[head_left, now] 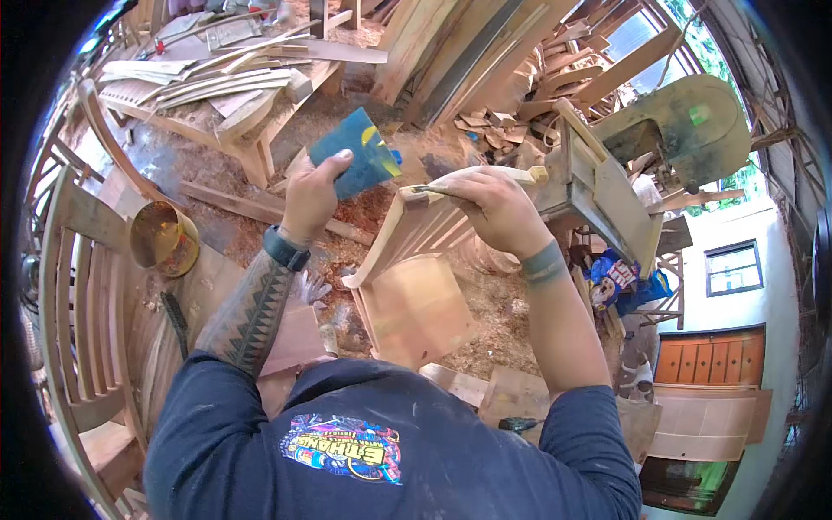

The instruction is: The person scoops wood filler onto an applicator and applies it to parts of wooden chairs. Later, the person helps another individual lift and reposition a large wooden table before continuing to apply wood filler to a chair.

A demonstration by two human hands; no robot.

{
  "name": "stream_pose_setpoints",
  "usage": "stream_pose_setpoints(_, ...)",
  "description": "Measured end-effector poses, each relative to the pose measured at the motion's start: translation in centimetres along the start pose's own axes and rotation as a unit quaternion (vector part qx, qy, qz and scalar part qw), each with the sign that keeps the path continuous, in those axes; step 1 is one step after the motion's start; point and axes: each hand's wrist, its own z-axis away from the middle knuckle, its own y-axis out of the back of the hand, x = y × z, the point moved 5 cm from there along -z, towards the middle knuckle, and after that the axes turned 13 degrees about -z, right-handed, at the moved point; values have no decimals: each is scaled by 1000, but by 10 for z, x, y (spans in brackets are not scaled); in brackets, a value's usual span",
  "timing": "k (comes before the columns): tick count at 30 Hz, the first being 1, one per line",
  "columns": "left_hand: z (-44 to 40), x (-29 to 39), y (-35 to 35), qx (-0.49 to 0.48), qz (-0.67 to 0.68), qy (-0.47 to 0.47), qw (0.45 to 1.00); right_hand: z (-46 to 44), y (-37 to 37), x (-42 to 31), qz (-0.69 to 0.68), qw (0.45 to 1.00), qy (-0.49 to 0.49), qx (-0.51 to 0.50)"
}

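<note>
My left hand (310, 192) is closed on the edge of a flat blue-green sheet (362, 160), its thumb lying on top. Yellow patches mark the sheet's right side. In my right hand (498, 208), closed in a pinch, is a thin dark tool (422, 188), its exact kind mostly hidden by the fingers. The tool's tip is at the upper corner of a bare wooden chair (418, 308) with a slatted back. The chair stands between my forearms, its flat seat toward me.
A second slatted chair (65, 286) stands at left, near an open can (165, 238) and a black-bristled brush (174, 321). Wood strips lie on a bench (199, 126). A large machine (685, 130) stands at upper right. A drill (520, 425) lies low, beside my body.
</note>
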Motion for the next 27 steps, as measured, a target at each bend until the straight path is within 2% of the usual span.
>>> stream_pose_setpoints(2,2,1,8,11,29,-36,999,-2,-6,9,-8,999,-29,-17)
stream_pose_setpoints(5,2,-9,21,6,53,-22,998,-9,-13,11,-5,999,-30,-39)
stream_pose_setpoints(7,0,-25,32,2,61,29,998,-14,-14,8,-4,998,-39,-55)
stream_pose_setpoints(10,6,-24,42,-12,123,40,992,-20,-18,7,7,996,-45,-73)
stream_pose_setpoints(16,11,-39,51,-30,128,53,990,-23,-31,-4,27,993,-76,-84)
stream_pose_setpoints(22,14,-53,41,-52,143,66,986,4,-42,-14,94,994,-34,-41)
stream_pose_setpoints(27,14,-64,37,-59,112,62,990,25,-63,-23,112,991,-31,60)
